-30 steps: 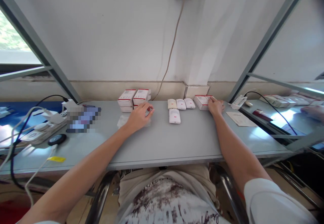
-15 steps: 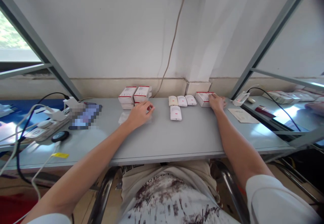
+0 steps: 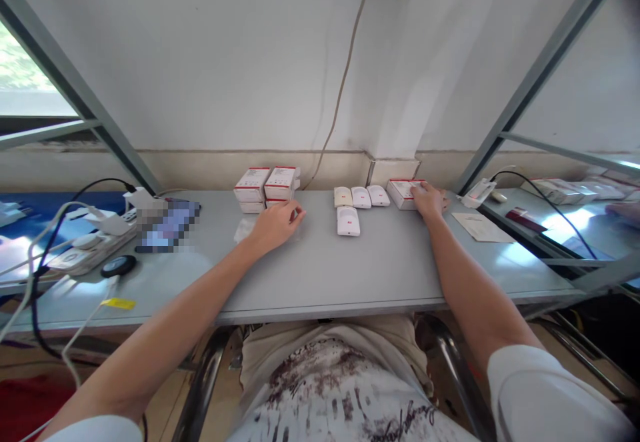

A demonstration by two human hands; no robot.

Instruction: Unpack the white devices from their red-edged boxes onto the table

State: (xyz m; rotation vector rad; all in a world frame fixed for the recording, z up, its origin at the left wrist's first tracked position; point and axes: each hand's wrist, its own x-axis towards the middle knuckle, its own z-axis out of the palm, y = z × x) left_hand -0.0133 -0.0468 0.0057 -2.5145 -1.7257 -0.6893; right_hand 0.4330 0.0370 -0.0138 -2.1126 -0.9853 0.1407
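Handling of the white box (image 3: 403, 196) seems in hand: the right hand (image 3: 429, 202), partly open, touches it near the tabletop's (image 3: 380, 269) far edge, grip unclear. The left hand (image 3: 274, 226) curls loosely, contents unclear.

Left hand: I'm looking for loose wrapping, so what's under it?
What looks like clear plastic lies on the table, showing beside the left hand. Whatever is directly beneath the palm and fingers is covered, so I cannot tell.

Box (image 3: 401, 194) end hidden under right grip (image 3: 430, 201); print too small to read; phone (image 3: 169, 226) pixelated.
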